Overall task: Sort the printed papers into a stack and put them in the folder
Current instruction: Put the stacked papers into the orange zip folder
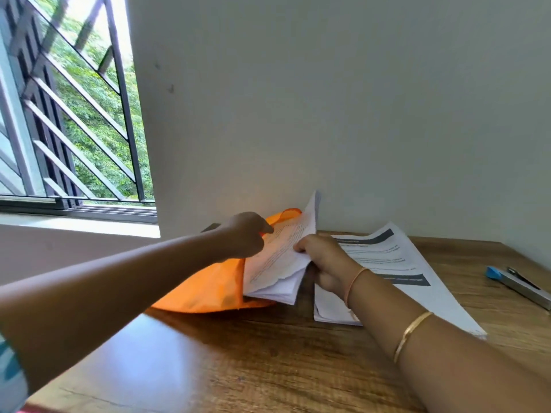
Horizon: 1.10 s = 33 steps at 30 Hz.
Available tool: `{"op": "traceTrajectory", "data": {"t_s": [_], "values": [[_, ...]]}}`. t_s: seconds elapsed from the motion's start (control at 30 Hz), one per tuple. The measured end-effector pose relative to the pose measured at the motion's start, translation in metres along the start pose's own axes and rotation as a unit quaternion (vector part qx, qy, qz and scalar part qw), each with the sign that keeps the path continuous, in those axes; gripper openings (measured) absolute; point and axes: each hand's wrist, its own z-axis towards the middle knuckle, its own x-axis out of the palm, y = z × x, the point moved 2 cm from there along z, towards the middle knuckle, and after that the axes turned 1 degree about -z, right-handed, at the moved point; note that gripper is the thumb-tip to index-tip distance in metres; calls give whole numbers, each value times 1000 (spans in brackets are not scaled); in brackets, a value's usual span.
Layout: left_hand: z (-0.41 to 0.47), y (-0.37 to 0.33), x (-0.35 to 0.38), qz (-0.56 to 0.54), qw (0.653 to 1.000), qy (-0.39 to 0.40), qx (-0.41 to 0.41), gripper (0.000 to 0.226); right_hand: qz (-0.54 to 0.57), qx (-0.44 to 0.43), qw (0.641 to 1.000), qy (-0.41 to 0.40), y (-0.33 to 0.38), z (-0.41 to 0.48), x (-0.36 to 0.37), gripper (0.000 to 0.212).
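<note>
Two arms reach out over the brown worktop (238,353). The left hand (247,234) curls its fingers on the top edge of the orange folder (208,287). The right hand (325,260) grips a stack of papers (280,257) that tilts up, partly inside the folder. More printed papers (417,281) lie flat just beside it on the right. A blue and silver stapler (518,283) sits by the right edge.

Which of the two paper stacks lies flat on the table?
The stack with dark bands, on the right; the right hand grips the other stack, tilted up at the orange folder.
</note>
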Motion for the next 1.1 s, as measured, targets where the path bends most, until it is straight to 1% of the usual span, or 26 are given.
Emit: {"op": "traceTrajectory", "data": {"t_s": [0.07,0.17,0.23,0.3,0.37,0.43,0.5,0.53,0.57,0.6,0.67,0.7,0.73,0.77,0.83,0.9,0.93,1.0,1.03,1.07,1.1], "values": [[10,3,4,-30,999,-4,18,49,-13,10,1000,6,-4,9,16,44],[26,9,10,-82,996,-7,16,55,-20,30,999,10,-13,27,35,53],[28,8,9,-113,993,-7,15,56,-60,45,997,2,-17,39,43,47],[31,9,10,-151,988,-18,23,57,-105,61,993,-2,-20,48,49,34],[35,9,11,-184,982,-18,26,58,-112,64,992,0,-23,53,54,19],[39,10,12,-206,978,-13,27,56,-98,44,994,8,-28,58,59,21],[41,13,12,-209,977,-14,27,52,-99,24,995,20,-31,59,63,29],[41,14,12,-209,977,-19,27,49,-105,17,994,32,-31,58,65,29],[42,16,13,-204,978,-25,27,47,-111,14,993,49,-32,58,66,23],[43,18,14,-193,980,-30,28,46,-118,24,990,69,-31,58,65,17],[44,21,17,-154,987,-32,39,47,-108,74,984,119,-27,56,61,14],[43,21,18,-124,991,-30,47,47,-100,96,981,136,-24,52,56,14],[42,22,18,-81,995,-24,54,46,-99,105,979,142,-20,49,49,19],[42,21,21,-39,998,-13,54,46,-109,106,979,134,-15,48,40,23],[44,21,34,35,998,21,41,47,-149,96,979,104,-6,41,17,19],[51,16,56,108,991,70,41,47,-198,74,976,55,5,32,-9,10],[53,15,68,133,986,89,38,46,-214,60,974,28,10,30,-22,10],[60,12,82,167,980,95,42,43,-233,32,971,-31,17,26,-49,13],[63,11,83,169,982,80,25,38,-232,22,971,-56,21,23,-62,14],[64,11,82,177,982,54,21,33,-228,15,971,-73,22,21,-73,16],[64,10,81,183,982,45,28,29,-225,12,970,-87,23,18,-82,17]]}}
